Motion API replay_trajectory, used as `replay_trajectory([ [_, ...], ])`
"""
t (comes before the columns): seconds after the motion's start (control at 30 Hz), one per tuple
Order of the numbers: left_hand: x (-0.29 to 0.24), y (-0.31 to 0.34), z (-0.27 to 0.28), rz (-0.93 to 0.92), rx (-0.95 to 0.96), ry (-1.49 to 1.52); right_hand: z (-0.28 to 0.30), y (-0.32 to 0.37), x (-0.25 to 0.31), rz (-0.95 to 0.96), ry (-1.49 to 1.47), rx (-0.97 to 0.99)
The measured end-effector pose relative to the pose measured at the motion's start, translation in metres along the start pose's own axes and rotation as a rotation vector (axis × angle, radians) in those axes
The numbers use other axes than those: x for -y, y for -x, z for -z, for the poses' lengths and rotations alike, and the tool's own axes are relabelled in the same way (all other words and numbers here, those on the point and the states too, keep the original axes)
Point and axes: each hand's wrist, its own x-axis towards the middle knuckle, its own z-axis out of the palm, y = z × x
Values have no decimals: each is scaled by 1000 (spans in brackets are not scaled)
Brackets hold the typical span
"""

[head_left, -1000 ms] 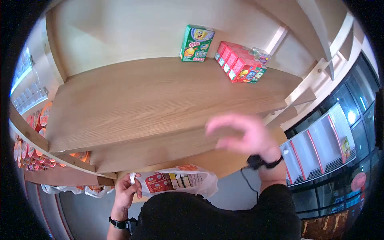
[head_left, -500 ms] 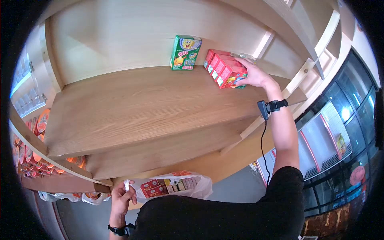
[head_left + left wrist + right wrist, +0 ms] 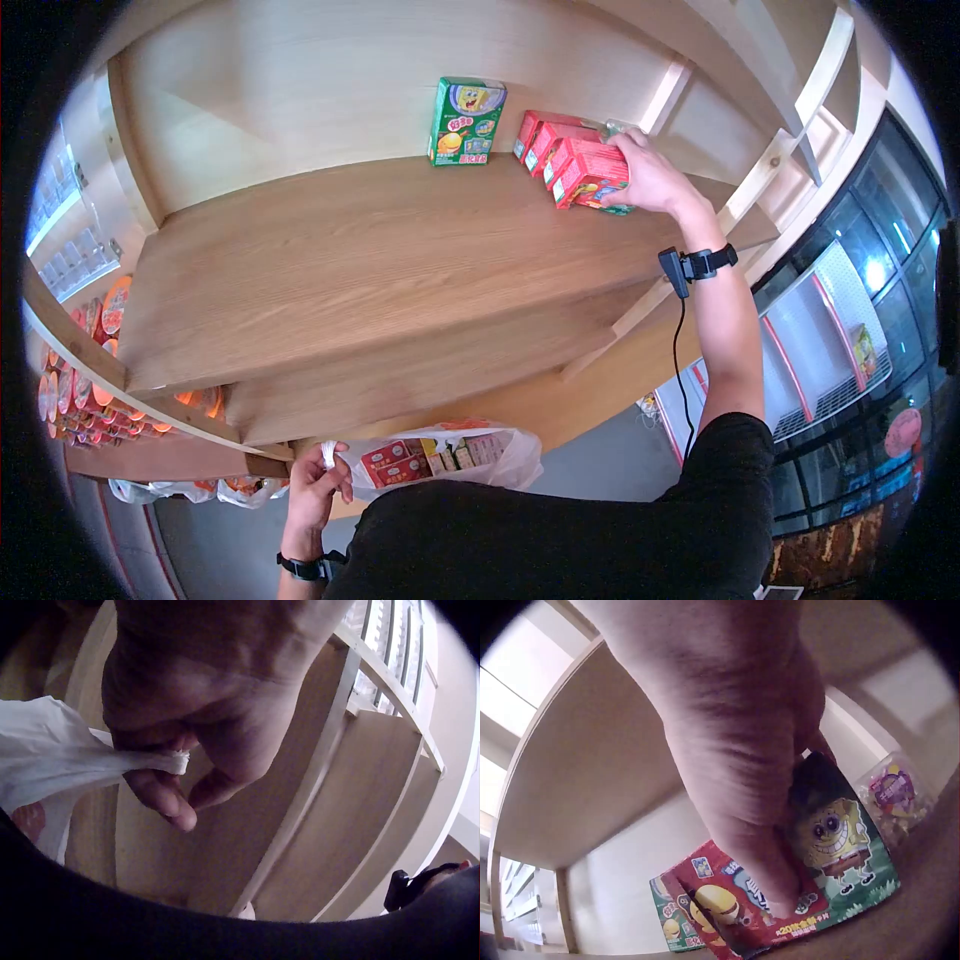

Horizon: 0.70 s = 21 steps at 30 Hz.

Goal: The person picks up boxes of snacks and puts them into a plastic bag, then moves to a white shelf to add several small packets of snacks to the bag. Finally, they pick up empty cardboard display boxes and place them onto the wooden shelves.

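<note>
Beside the red boxes (image 3: 575,170), a clear packet (image 3: 614,128) is partly hidden by the right hand (image 3: 650,178). Well below the red boxes, the black shirt (image 3: 540,535) covers part of the plastic bag (image 3: 523,455); print on the cartons (image 3: 398,463) inside is too small to read. The left wrist view cuts off the plastic bag.

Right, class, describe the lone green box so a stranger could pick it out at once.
Find the wide wooden shelf against the pale back panel. Near its back edge stands an upright green box showing a yellow cartoon face. Unlike the clustered red boxes beside it, it stands alone.
</note>
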Motion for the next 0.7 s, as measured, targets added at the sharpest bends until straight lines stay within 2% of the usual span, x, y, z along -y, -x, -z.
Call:
replay_trajectory([
  [0.07, -2, 0, 0, 9, 13, -4, 7, 8, 5, 17, -27, -18],
  [0.17, -3, 0, 0, 14, 22, -19, 21, 24, 24, -105, -127, -27],
  [0.2, -3, -1, 1, 14, 20, -25, 28, 34, 34, -65, -124, -111],
  [0.3, -3, -1, 0, 18, 21, -29, 35, 66, 49, 26, -541, -179],
  [0.37, -5, -2, -2, 38, 25, -39, 12, 104, 54, 91, -855, -198],
  [0.43, -4, -3, -2, 48, 26, -60, -21, 145, 64, 462, -689, -141],
  [0.5, -4, -4, -1, 53, 28, -58, -44, 164, 147, 435, -1240, 127],
  [0.53, -4, -4, -2, 58, 30, -47, -57, 170, 172, 444, -1298, 239],
  [0.57, -3, -6, -2, 60, 40, -37, -70, 175, 197, 444, -1351, 352],
  [0.6, -1, -7, -1, 56, 38, -41, -98, 190, 227, 259, -1349, 476],
  [0.67, -2, -6, -3, 71, 35, -48, -151, 198, 266, 224, -1300, 478],
  [0.7, -3, -8, -5, 74, 38, -52, -174, 198, 279, 148, -1142, 604],
])
